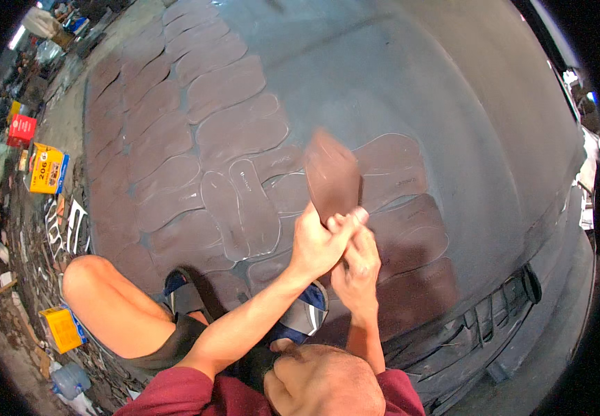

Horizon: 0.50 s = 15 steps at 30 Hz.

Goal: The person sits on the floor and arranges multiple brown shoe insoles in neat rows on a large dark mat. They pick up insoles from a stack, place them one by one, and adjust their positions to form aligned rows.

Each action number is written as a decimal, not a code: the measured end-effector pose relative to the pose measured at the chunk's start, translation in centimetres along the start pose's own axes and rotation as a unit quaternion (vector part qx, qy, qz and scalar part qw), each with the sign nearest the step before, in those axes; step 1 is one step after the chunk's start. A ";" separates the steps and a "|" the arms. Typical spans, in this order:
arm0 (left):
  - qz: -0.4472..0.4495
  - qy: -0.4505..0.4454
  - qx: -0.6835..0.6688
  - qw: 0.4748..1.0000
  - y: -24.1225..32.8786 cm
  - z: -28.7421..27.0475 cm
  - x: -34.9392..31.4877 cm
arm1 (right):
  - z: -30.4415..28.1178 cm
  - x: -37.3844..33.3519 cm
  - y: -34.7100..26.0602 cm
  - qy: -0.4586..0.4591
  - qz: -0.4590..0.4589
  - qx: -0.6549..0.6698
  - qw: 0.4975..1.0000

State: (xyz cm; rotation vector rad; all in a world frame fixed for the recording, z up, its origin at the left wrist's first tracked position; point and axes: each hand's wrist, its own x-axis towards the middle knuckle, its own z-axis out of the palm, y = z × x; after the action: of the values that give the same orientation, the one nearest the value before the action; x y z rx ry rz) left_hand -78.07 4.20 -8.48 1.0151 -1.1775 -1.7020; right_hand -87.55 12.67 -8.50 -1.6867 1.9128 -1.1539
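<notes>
A brown insole [332, 173], blurred at its far end, is held up over the sheet in front of me. My left hand [312, 243] is closed around its near end, thumb side toward the right. Close against it, my right hand [357, 267] has its fingers curled at the same end of the insole, and the two hands' fingers overlap. Beneath lie many flat brown insoles in rows, edge to edge; a pair of insoles [251, 211] rests on top of the others just left of my hands.
A dark grey sheet [383, 76] stretches beyond the rows and to the right. My sandalled feet [303, 312] are on the insoles. Along the left stand a yellow box [47, 168], a red box [21, 130], another yellow box [62, 329] and a plastic jug [70, 380] amid scraps.
</notes>
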 end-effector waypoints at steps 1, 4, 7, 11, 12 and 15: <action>0.010 0.045 0.030 0.998 -0.4 0.8 1.6 | -1.4 -0.6 0.4 -0.065 -0.030 -0.016 0.997; -0.054 0.001 -0.168 0.984 1.9 3.8 4.6 | -3.8 0.3 4.3 0.289 0.298 0.299 0.859; -0.036 -0.012 -0.314 0.949 1.7 5.8 5.7 | -8.3 6.4 10.0 0.145 0.194 0.522 0.818; 0.037 0.164 -0.240 0.956 0.4 2.3 11.0 | -11.8 17.2 12.1 0.157 0.154 0.371 0.902; 0.004 0.141 -0.164 0.976 -1.4 -0.1 12.3 | -11.5 19.7 12.6 0.105 0.165 0.333 0.922; -0.097 0.175 -0.035 0.979 -6.2 -3.3 15.7 | -8.1 24.4 17.1 -0.009 0.138 0.204 0.969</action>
State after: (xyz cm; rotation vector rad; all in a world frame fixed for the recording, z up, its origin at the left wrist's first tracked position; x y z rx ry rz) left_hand -81.53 -9.87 -17.76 1.3568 -0.8081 -1.6134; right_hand -110.35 -8.01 -10.16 -1.1699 1.6856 -1.3012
